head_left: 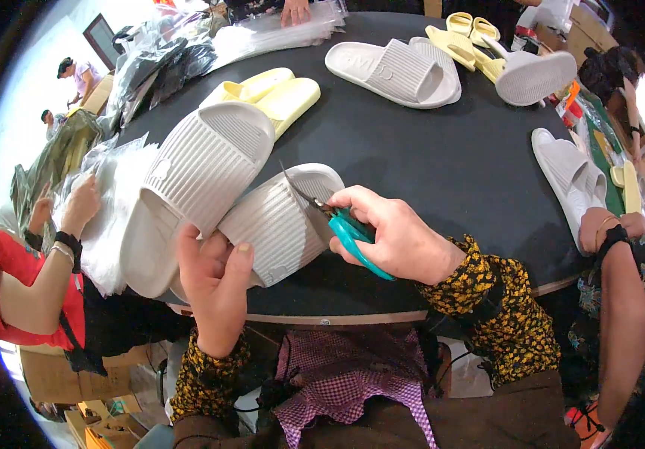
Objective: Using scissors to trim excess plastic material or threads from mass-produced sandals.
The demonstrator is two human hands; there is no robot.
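Note:
My left hand grips a pale grey slide sandal by its near edge, with the ribbed strap facing up. Just right of it, a second pale grey slide lies tilted on the dark table, partly behind my left fingers and thumb. In my right hand is a pair of scissors with teal handles. Their dark, slightly parted blades reach over the second slide's strap edge; whether they touch it I cannot tell.
Yellow slides sit behind the grey pair. More grey slides lie at the far side of the round black table. Clear plastic bags are piled left. Co-workers' arms reach in at left, far edge and right, where one touches a white slide.

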